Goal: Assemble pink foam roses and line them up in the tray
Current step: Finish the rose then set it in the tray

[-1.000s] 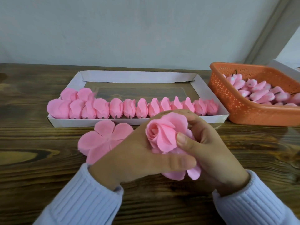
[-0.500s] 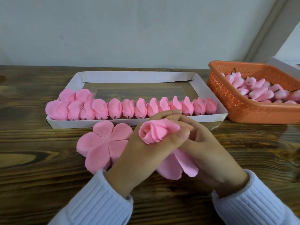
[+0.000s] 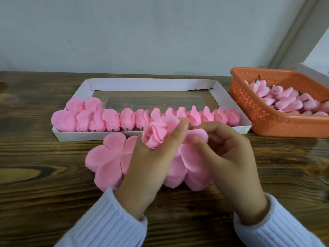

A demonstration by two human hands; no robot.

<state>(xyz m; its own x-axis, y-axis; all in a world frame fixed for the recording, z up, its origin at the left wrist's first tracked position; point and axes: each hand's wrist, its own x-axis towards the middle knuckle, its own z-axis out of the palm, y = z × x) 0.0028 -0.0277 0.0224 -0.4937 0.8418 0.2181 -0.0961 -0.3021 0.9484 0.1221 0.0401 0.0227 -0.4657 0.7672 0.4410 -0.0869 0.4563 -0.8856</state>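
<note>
- Done: one row of pink foam roses fills the near edge of the white cardboard tray, centre frame; the rest is bare.
- Underway: left hand pinches a half-wrapped pink foam rosebud; right hand pinches its loose outer petal.
- Left: spare flat pink petal piece on the wooden worktop; pink buds in the orange plastic basket, right.

Small craft-assembly workstation, likely home piecework or a modest workshop; cannot tell which. Dark wood-grain tabletop pushed against a plain pale wall, bare of fittings. Batch work evident: shallow white cardboard tray with a row of finished pink foam roses along its near edge; perforated orange plastic basket at right heaped with pink buds; loose flat petal piece lying in front of the tray. No machinery, all hand assembly.
</note>
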